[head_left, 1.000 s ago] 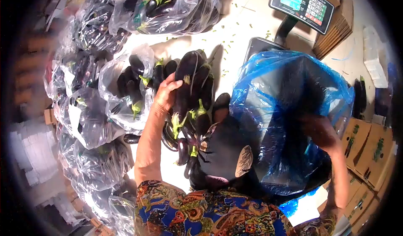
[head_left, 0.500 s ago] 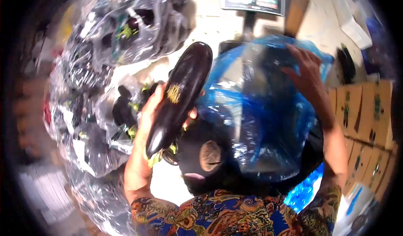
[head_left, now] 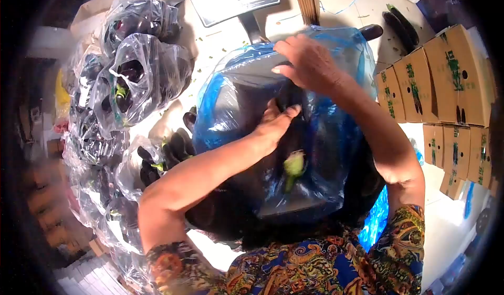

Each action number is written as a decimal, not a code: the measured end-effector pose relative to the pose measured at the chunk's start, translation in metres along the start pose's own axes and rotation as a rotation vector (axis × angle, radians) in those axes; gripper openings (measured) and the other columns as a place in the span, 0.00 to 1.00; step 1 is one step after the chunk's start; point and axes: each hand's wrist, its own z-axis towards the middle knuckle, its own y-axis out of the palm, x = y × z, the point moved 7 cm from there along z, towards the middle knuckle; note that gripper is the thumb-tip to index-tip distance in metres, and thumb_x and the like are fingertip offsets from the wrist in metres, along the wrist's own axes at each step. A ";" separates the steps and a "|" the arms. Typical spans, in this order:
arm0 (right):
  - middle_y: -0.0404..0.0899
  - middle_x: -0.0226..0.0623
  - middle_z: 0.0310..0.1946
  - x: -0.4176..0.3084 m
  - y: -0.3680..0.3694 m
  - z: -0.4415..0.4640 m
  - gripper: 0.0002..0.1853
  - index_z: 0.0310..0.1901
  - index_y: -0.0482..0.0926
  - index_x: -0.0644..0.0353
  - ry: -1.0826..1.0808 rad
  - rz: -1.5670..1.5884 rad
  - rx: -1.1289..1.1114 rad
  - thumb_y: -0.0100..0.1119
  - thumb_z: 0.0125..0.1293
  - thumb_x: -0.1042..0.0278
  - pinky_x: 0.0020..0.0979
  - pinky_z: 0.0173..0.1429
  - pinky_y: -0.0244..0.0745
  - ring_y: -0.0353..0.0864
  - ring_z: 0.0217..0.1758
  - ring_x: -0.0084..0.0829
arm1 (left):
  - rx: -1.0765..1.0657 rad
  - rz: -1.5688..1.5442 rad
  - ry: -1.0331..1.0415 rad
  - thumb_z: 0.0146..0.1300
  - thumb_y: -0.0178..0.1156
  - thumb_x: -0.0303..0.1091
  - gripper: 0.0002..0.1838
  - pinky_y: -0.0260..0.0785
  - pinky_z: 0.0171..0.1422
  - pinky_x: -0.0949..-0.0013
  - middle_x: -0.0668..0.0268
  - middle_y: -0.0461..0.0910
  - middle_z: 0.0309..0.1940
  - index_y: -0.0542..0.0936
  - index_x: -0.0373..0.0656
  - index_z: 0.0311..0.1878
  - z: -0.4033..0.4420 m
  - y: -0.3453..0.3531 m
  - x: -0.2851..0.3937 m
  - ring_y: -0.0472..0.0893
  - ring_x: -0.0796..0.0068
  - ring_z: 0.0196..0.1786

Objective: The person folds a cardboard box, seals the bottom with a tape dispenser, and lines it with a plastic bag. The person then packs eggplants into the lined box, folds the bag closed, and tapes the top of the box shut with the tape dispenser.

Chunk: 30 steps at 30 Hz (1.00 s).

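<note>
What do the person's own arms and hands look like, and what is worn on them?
The left hand and right hand are ungloved. Both forearms are bare too. The short sleeves carry a busy, swirling print, dark with gold, blue and reddish tones.

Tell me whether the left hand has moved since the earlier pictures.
Yes: relative to the scale, the left hand has moved rightward, from beside the blue bag to within the bag's outline.

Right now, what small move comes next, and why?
I'd probably lower the left hand to settle the eggplant in the blue bag: that hand is on the eggplant, within the bag's outline, and the right hand is near its far side.
</note>
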 end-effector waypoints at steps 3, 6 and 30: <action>0.76 0.41 0.46 -0.002 -0.004 -0.002 0.24 0.53 0.76 0.58 -0.012 0.050 0.110 0.69 0.55 0.62 0.43 0.55 0.71 0.75 0.52 0.43 | 0.394 0.293 0.467 0.59 0.63 0.45 0.32 0.65 0.63 0.57 0.56 0.74 0.55 0.66 0.44 0.64 0.097 0.029 -0.071 0.73 0.56 0.58; 0.73 0.42 0.51 0.000 -0.009 -0.006 0.25 0.56 0.74 0.56 -0.024 0.020 0.233 0.68 0.57 0.61 0.45 0.58 0.67 0.73 0.54 0.45 | 0.359 0.551 0.305 0.61 0.61 0.45 0.31 0.68 0.61 0.58 0.55 0.75 0.55 0.66 0.41 0.64 0.090 0.042 -0.056 0.74 0.57 0.57; 0.78 0.42 0.44 -0.078 0.034 -0.018 0.11 0.43 0.79 0.60 -0.089 0.169 -0.186 0.63 0.58 0.75 0.42 0.50 0.75 0.79 0.46 0.47 | 0.661 0.830 -0.163 0.48 0.71 0.56 0.48 0.68 0.63 0.55 0.46 0.77 0.52 0.64 0.39 0.67 0.011 -0.295 -0.220 0.76 0.48 0.58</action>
